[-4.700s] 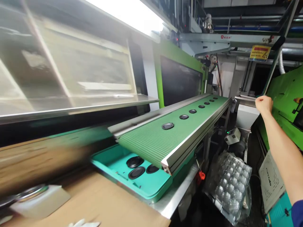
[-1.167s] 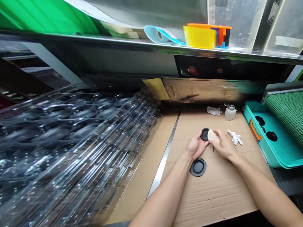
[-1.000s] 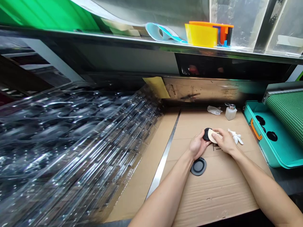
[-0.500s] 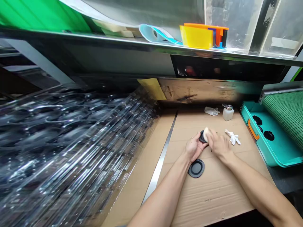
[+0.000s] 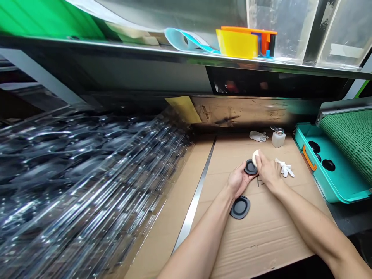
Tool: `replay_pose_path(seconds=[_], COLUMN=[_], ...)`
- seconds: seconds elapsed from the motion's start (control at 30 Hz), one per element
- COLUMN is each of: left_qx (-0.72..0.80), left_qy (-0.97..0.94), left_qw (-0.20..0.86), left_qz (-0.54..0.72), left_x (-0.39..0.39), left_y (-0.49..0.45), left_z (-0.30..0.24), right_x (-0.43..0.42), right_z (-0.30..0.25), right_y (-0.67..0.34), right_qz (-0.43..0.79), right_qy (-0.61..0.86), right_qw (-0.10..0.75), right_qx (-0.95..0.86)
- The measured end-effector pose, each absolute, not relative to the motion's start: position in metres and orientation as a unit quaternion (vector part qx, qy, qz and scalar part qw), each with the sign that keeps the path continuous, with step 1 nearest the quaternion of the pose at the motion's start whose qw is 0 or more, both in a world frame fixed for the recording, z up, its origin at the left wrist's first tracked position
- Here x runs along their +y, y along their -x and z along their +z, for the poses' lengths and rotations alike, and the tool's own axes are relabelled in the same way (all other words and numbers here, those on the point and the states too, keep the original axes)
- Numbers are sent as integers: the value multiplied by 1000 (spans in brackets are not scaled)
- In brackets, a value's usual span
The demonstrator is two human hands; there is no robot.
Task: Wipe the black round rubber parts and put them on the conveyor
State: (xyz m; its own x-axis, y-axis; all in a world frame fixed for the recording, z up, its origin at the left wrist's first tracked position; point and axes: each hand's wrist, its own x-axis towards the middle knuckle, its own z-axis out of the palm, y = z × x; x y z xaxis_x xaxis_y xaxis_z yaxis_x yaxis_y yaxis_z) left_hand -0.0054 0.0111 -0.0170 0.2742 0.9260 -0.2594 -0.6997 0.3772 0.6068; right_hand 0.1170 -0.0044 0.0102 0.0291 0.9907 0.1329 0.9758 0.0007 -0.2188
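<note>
My left hand (image 5: 238, 181) grips a round black plastic lid (image 5: 250, 167) by its edge, with the ringed face turned up. In my right hand (image 5: 269, 170) is a round cream-white sponge pad (image 5: 256, 158), pinched at the lid's upper right edge. Whether the pad touches the lid I cannot tell. A second black lid (image 5: 240, 207), a little larger and with a small tab, lies on the cardboard (image 5: 261, 236) below my left wrist. A crumpled white glove (image 5: 285, 169) lies just right of my right hand.
Stacked clear plastic trays (image 5: 104, 193) fill the left side. A white pump bottle (image 5: 278, 138) and a crumpled white wipe (image 5: 258, 136) stand at the back. To the right are a teal bin (image 5: 345, 190) holding black round parts and a green conveyor belt (image 5: 351, 131). A metal shelf (image 5: 186, 58) runs overhead.
The right hand with the pad has shifted slightly up off the lid's middle to its edge, uncovering more of the lid. The left hand still holds the lid; the view moved slightly.
</note>
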Motion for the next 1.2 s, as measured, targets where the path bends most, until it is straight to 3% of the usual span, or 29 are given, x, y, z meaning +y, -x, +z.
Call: replay_pose_path(seconds=[0.37, 0.6, 0.77, 0.9, 1.07, 1.2], left_qx=[279, 288, 249, 233, 224, 228], left_qy=[-173, -170, -151, -134, -107, -79], left_qw=[789, 780, 794, 809, 813, 822], left_qz=[520, 529, 534, 522, 527, 516], left_x=[8, 8, 7, 5, 7, 7], left_y=[5, 22, 30, 30, 32, 34], left_z=[-12, -1, 5, 6, 7, 10], right_x=[-3, 12, 8, 11, 6, 0], right_z=[0, 1, -6, -8, 3, 26], right_y=[-111, -165, -167, -166, -168, -180], right_qz=[54, 103, 130, 128, 137, 27], right_qy=[699, 705, 675, 663, 626, 647], right_qw=[166, 324, 359, 356, 281, 238], right_qx=[-694, -622, -632, -646, -715, -724])
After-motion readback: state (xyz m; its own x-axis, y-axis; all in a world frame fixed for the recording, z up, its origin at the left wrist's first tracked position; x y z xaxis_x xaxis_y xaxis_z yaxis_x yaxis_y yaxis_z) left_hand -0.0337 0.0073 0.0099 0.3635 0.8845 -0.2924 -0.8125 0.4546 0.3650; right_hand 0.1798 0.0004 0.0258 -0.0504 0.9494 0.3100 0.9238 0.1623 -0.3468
